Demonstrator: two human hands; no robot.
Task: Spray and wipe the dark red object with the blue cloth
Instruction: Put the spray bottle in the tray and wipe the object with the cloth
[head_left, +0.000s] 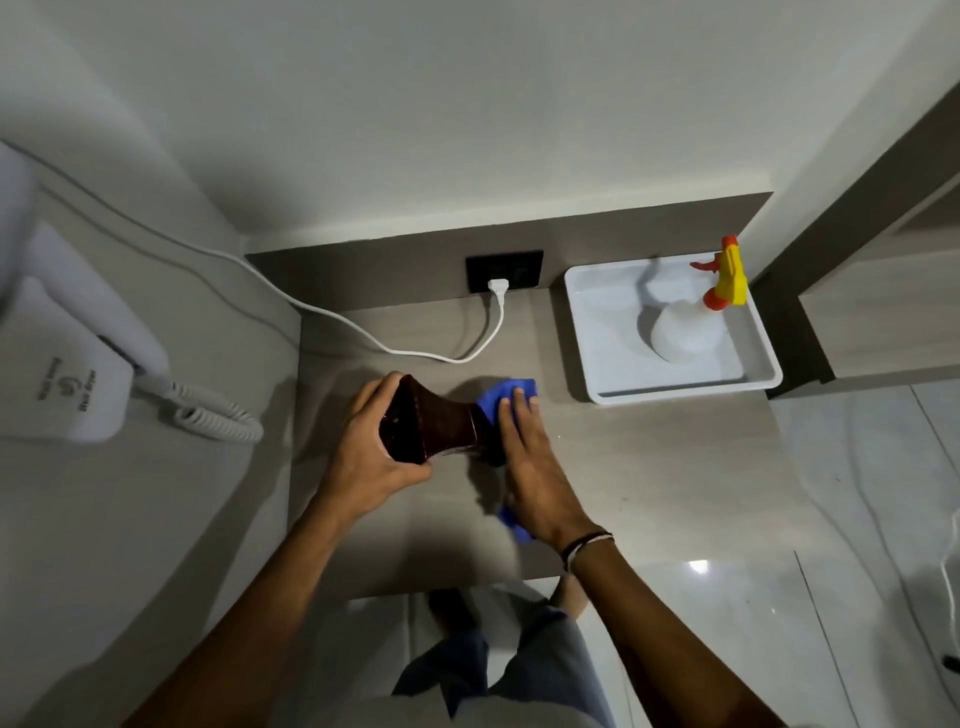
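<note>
The person stands at a grey-brown counter set into a corner and works with both hands near its middle. The left hand curls around the wide, squarish end of a dark red vase, which lies tipped on its side, its glossy body narrowing toward the right. The thumb sits along the near edge and the fingers wrap over the far edge, so the grip is closed on the vase.

The right hand lies flat with its fingers stretched out and close together, pressing a blue cloth against the narrow part of the vase. The cloth shows beyond the fingertips and again under the heel of the hand, near the wrist, which wears a thin dark band.

Well to the right, against the back panel, a white tray holds a translucent spray bottle with a yellow and orange trigger head, standing apart from both hands.

A white plug sits in a black wall socket behind the vase, and its cord runs left to a white wall-mounted hair dryer with a coiled lead.
</note>
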